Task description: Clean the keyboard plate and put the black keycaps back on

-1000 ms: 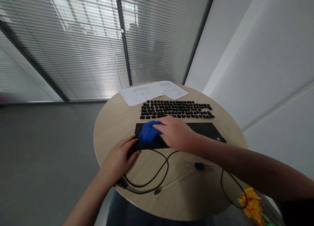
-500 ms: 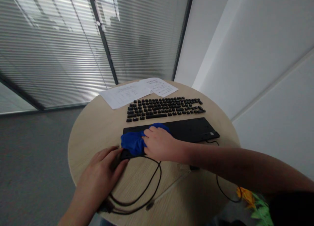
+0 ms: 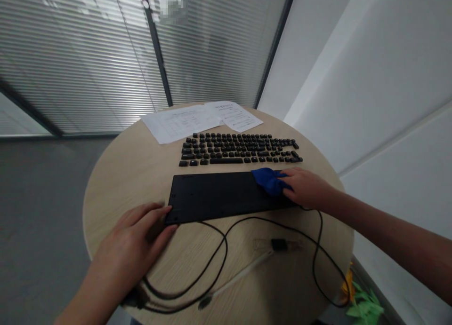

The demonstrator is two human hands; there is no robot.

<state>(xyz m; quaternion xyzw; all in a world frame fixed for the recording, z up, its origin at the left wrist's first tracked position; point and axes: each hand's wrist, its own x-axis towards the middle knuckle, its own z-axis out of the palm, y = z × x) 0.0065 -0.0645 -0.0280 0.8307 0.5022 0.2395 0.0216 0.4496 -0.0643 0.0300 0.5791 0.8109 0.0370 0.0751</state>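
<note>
A flat black keyboard body (image 3: 212, 195) lies on the round table, its broad face up and without keys. At its left end my left hand (image 3: 136, 238) grips the near corner between thumb and fingers. My right hand (image 3: 305, 187) is closed on a bunched blue cloth (image 3: 270, 180), pressed onto the right end of the body. Part of the cloth is hidden under the fingers. Beyond the body, loose black keycaps (image 3: 226, 148) stand in rows in keyboard order. A black cable (image 3: 259, 217) loops over the near side of the table.
Printed paper sheets (image 3: 187, 121) lie at the far edge of the round wooden table (image 3: 116, 184). Near me are a thin white-handled brush (image 3: 240, 274) and a small clear and black tool (image 3: 278, 244). Orange and green artificial petals (image 3: 365, 304) show below right, beside a white wall.
My right hand has moved the blue cloth from the left part of the keyboard body to its right end. My left hand still holds the left end. The camera view has shifted slightly.
</note>
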